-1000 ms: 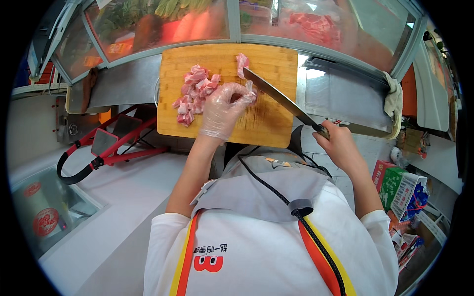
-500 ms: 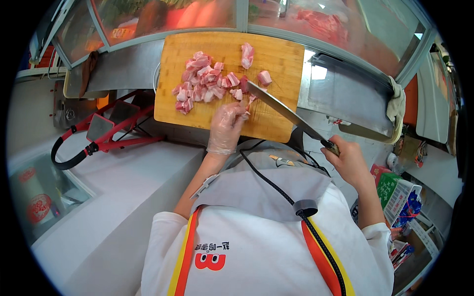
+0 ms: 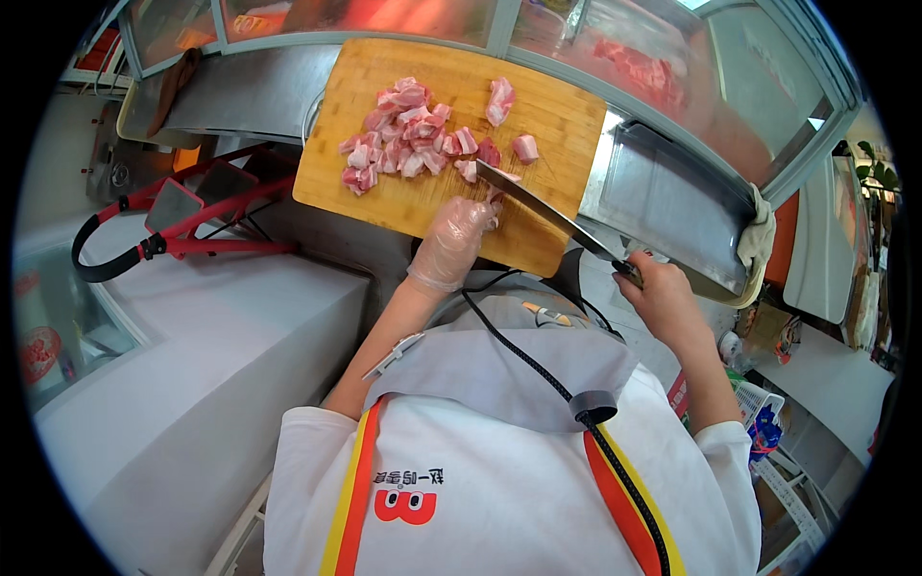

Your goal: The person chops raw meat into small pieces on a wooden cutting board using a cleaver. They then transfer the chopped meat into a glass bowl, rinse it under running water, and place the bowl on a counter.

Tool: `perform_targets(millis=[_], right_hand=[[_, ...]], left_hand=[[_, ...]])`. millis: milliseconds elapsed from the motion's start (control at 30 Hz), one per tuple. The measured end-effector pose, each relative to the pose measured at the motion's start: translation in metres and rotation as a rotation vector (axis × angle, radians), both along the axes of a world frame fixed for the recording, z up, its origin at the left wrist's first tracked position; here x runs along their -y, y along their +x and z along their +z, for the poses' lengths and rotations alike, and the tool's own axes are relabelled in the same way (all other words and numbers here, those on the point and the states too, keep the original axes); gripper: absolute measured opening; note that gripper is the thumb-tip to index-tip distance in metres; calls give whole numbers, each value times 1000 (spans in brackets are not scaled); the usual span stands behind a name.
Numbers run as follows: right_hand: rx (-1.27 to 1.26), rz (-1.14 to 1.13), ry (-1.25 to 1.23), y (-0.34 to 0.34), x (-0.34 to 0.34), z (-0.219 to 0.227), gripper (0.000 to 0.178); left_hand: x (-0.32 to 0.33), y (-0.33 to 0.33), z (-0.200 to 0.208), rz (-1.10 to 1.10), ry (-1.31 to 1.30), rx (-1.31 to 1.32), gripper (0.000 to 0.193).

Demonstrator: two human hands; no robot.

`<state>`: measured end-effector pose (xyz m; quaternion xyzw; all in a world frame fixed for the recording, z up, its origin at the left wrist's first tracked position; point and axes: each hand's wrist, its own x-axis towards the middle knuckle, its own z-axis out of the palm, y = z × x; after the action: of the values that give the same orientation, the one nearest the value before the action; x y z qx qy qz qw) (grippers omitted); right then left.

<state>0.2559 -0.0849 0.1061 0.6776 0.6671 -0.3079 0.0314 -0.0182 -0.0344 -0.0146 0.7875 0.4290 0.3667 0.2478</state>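
Note:
My left hand (image 3: 451, 242), in a clear plastic glove, is at the near edge of a wooden cutting board (image 3: 526, 240). Its fingers are closed on a strip of pink and white raw meat (image 3: 496, 195). A long-bladed kitchen knife (image 3: 547, 213) is in my right hand (image 3: 665, 296), which grips its dark handle. The blade slants up and left across the board, its tip beside the meat at my left fingertips. Left of the tip lies a heap of cut raw meat chunks (image 3: 408, 130). A longer piece (image 3: 500, 102) and a single chunk (image 3: 524, 147) lie apart beyond the blade.
A glass display case (image 3: 653, 82) with meat inside borders the board's far side. To the right is a metal tray (image 3: 672, 206) with a pale cloth (image 3: 757, 233) over its edge. A red-framed folding item (image 3: 182, 216) rests on a white surface (image 3: 221, 317) at left.
The whole view has shifted and tilted slightly, with the board now higher in the picture. Both hands keep their holds, and the blade stays beside the meat with little visible movement.

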Motion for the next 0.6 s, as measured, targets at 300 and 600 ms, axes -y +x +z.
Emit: perform_targets(millis=[300, 600], right_hand=[[-42, -66, -164, 3, -2, 9, 25], [-10, -10, 4, 6, 8, 6, 25]], left_hand=[[6, 1, 10, 57, -13, 14, 15], [-2, 23, 16, 239, -136, -43, 13]])
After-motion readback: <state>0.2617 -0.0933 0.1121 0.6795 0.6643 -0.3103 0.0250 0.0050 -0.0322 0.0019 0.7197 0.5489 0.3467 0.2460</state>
